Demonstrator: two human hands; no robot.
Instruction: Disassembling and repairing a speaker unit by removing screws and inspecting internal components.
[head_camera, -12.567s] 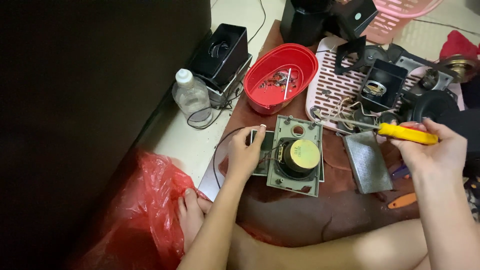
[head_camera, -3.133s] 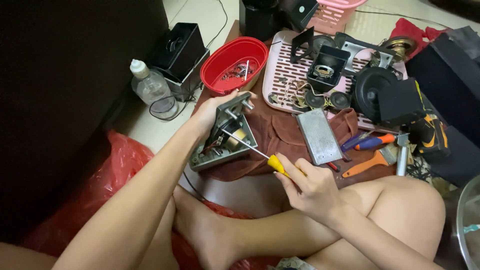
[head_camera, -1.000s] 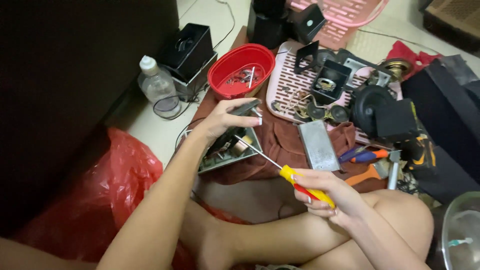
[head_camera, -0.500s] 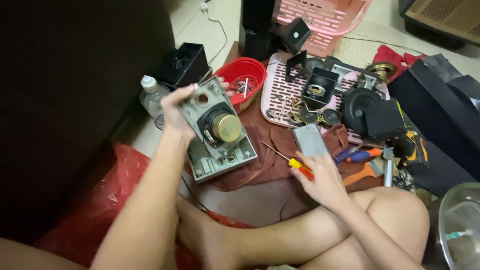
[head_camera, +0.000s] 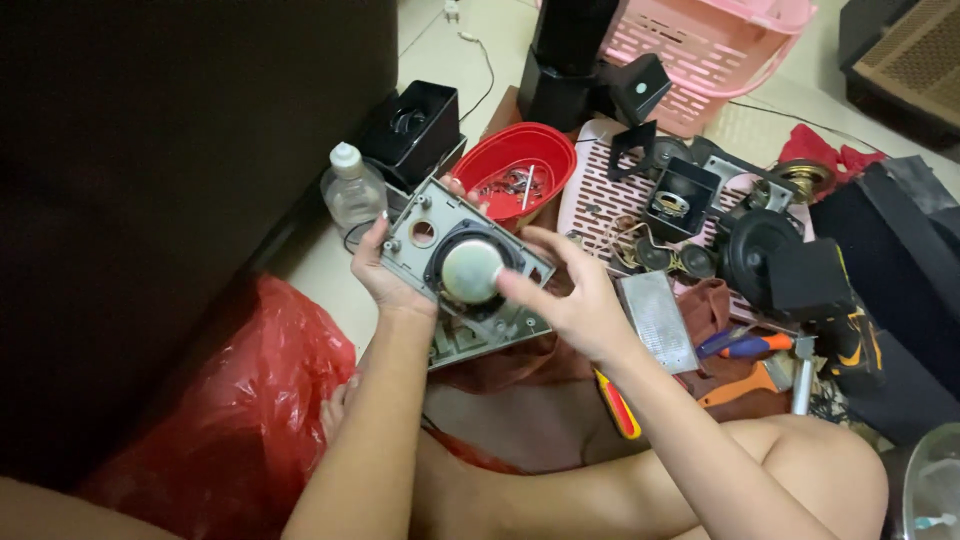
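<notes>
— Above the brown cloth (head_camera: 520, 400) on the floor, what are you holding?

— My left hand (head_camera: 385, 272) grips the grey speaker panel (head_camera: 462, 270) by its left edge, fingers clamped on it, so it hangs tilted in the air over my lap. My right hand (head_camera: 572, 298) is at the round driver in the panel's middle, fingers bent and touching its metal cap and rim.

— And the containers around you?

— Just behind the panel sits a red bowl (head_camera: 515, 168) with small metal bits and a thin rod in it. Beside it lies a pink slotted tray (head_camera: 600, 205) carrying black speaker parts and round metal pieces. Further back stands a pink basket (head_camera: 705, 50); I cannot tell what it holds.

— Anything else close by?

— A clear plastic bottle (head_camera: 352, 192) stands left of the panel. A yellow-and-red screwdriver (head_camera: 618, 405) lies on the cloth under my right forearm, and a red plastic bag (head_camera: 240, 400) sits by my left arm.
</notes>
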